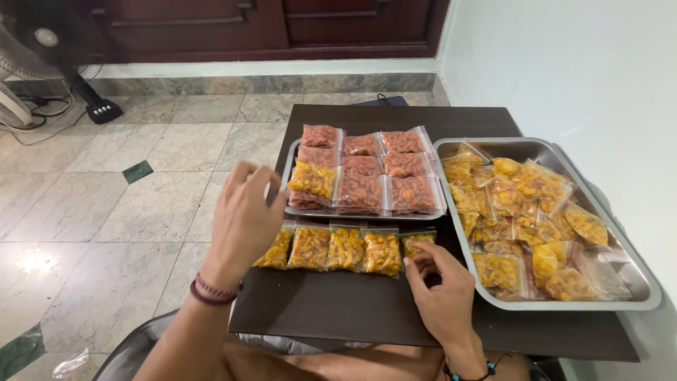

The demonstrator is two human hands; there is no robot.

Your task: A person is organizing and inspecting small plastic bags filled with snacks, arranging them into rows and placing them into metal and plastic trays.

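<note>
A row of several small clear bags of yellow snack pieces [345, 249] lies on the dark table [338, 310]. My right hand [441, 286] rests on the table with its fingertips touching the rightmost bag [417, 242] of that row. My left hand [243, 219] hovers with fingers apart and empty, above the row's left end and beside a flat metal tray [290, 185]. That tray carries several bags of reddish-brown nuts [367, 175] and one yellow bag [314, 178].
A deep steel tray [638, 279] at the right holds a heap of yellow snack bags [525, 212]. A white wall runs along the right. Tiled floor lies to the left, with a standing fan [42, 42] and cables at the far left.
</note>
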